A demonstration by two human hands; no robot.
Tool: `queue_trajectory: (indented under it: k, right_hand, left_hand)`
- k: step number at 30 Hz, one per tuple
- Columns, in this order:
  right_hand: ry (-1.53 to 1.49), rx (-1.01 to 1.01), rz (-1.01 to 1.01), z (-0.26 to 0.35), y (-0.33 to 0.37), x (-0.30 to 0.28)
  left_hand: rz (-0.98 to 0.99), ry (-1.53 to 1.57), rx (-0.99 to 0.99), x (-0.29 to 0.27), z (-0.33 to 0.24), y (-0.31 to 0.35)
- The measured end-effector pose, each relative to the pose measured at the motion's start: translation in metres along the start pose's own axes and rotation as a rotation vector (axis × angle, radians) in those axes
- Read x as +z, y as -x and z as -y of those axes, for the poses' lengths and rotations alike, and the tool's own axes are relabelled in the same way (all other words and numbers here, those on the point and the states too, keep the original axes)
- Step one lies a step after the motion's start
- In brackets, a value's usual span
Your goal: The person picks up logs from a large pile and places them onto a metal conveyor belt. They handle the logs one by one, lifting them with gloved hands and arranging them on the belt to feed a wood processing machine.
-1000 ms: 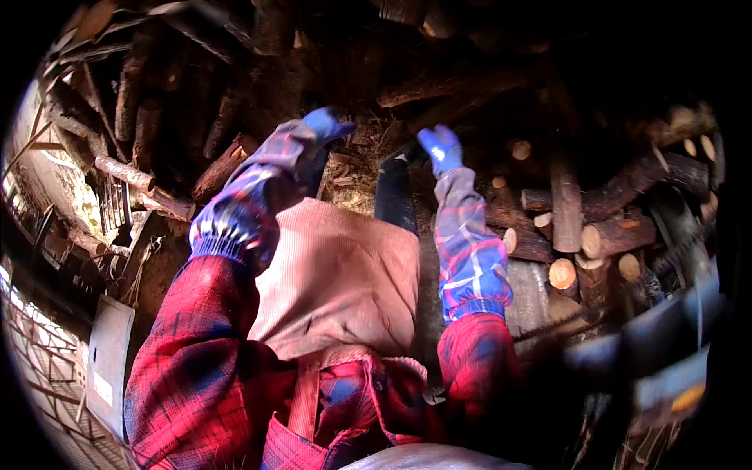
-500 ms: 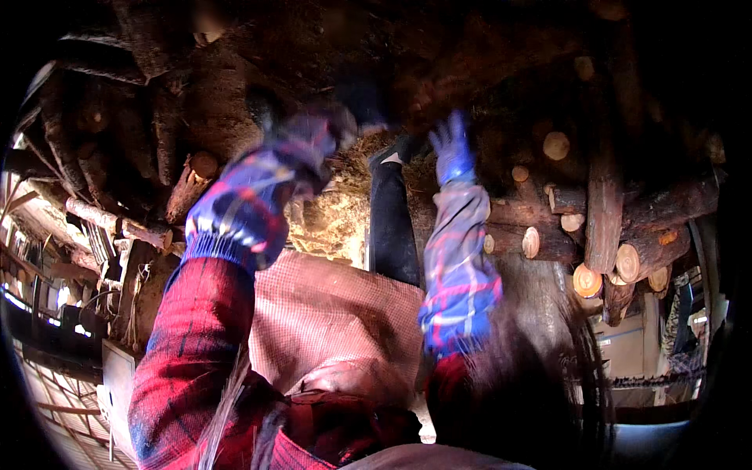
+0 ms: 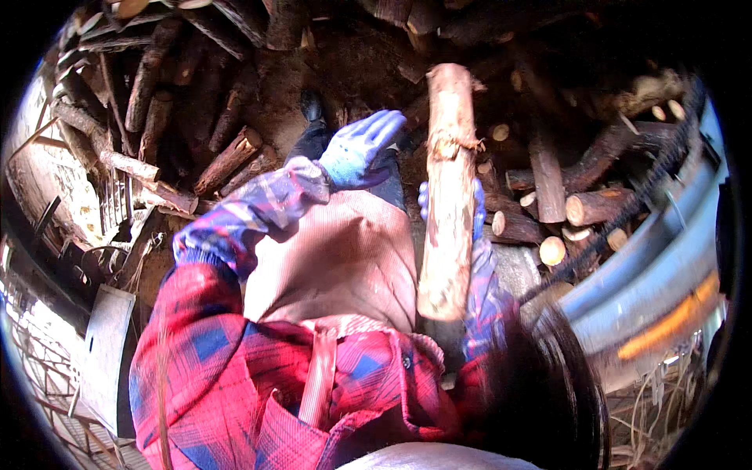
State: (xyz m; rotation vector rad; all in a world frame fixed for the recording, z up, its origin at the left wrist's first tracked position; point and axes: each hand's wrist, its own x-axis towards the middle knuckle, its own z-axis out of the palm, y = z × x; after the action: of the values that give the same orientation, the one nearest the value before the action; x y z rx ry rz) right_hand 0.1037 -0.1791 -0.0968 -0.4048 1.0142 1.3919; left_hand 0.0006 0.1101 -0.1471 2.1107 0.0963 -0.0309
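A pale log (image 3: 448, 204) with most of its bark gone stands lengthwise before me. My right hand (image 3: 479, 210), in a blue glove, grips it from behind; only fingers show at its two sides, the palm being hidden. To the left of the log, my left hand (image 3: 359, 150) in a blue glove is raised over my legs. Its fingers are stretched out, with nothing in them and a gap to the log. A pink checked apron (image 3: 337, 251) covers my lap, and plaid sleeve covers (image 3: 258, 207) reach over my forearms.
Bark-covered logs (image 3: 227, 160) lie heaped on the left, and cut logs (image 3: 599, 206) are piled on the right. A blue curved body with an orange stripe (image 3: 666, 321) stands at the right. A pale metal panel (image 3: 106, 352) is at the lower left.
My right hand, empty and spread before, now holds the log upright and nearer my body. The left hand has come back from the dark pile and opened. My view has shifted, showing the blue body.
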Motion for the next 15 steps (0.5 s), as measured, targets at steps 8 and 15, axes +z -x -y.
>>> queue_trajectory:
  k: [8, 15]
  right_hand:
    - [0.83, -0.248, -0.565, -0.095, 0.166, 0.267]
    - [0.599, -0.911, -0.071, 0.053, 0.186, 0.251]
  left_hand:
    - [-0.004, 0.274, 0.475, -0.116, -0.147, -0.074]
    - [0.045, 0.945, 0.15, -0.124, -0.264, -0.178]
